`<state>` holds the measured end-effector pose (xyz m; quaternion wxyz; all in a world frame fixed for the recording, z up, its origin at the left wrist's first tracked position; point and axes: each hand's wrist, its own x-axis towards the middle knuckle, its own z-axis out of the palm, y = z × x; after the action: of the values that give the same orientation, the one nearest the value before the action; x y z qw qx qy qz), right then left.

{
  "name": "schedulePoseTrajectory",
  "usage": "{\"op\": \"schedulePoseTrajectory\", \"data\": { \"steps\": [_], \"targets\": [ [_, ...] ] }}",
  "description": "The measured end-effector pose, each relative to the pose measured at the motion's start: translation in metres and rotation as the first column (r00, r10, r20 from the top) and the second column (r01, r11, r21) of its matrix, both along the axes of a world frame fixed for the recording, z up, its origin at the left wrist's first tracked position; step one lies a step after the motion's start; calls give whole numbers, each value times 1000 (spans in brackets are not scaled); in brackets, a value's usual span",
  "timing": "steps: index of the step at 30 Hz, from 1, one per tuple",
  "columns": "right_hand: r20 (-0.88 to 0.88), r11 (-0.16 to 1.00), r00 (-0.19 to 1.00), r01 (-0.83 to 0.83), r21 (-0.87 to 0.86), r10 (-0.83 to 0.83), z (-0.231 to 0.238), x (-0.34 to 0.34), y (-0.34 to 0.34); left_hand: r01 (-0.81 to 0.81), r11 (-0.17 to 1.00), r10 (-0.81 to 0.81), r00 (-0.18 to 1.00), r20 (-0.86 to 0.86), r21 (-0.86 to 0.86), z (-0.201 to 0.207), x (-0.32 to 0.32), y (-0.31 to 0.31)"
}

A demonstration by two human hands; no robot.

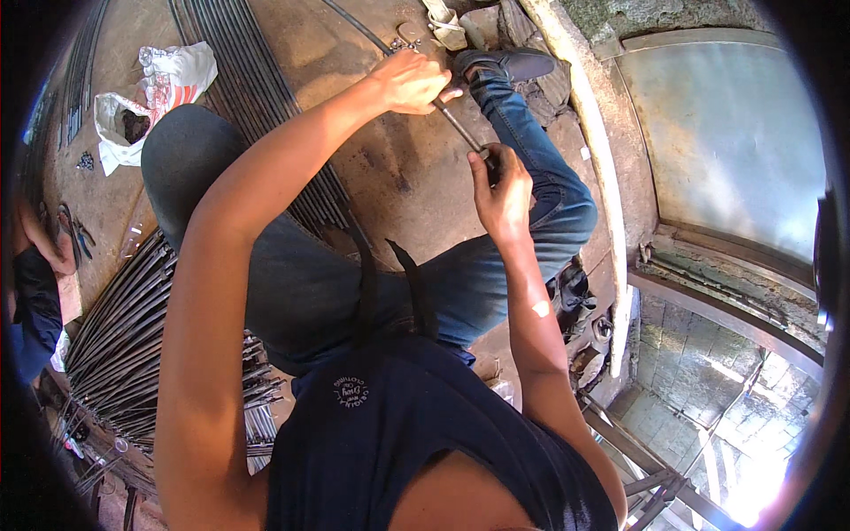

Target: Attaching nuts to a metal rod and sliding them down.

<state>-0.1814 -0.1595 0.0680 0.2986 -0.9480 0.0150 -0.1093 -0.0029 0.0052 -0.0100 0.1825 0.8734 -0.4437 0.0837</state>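
Slantwise, a thin, straight, dark rod (461,128) was grasped by the left hand (411,82), its half-hidden end apparently pinched by the right hand (505,192)

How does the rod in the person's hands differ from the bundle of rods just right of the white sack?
The held rod is a single piece; the bundle is many rods laid side by side. The held rod is gripped by the left hand and right hand, while the bundle lies on the floor. Both are long, thin and dark.
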Motion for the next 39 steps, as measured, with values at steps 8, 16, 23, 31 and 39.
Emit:
{"op": "schedulePoseTrajectory", "data": {
  "steps": [8,16,23,31,39],
  "targets": [
    [-349,1000,937,-15,19,21,-1,6,-16,-3,999,4,1000,-26,39,0,-2,-1],
    [-238,950,971,70,305,5,-11,2,-20,-13,999,14,999,-39,38,4,-2,0],
    [-319,604,947,275,749,-36,-16,6,-14,-13,997,17,998,-58,78,6,-6,0],
    [-487,804,872,322,500,-46,-6,5,-18,-29,995,35,997,-62,90,4,-5,0],
    [-159,997,987,-48,-66,37,-10,-1,-7,-10,997,12,1000,-27,78,-1,-5,-3]
  ]
}}
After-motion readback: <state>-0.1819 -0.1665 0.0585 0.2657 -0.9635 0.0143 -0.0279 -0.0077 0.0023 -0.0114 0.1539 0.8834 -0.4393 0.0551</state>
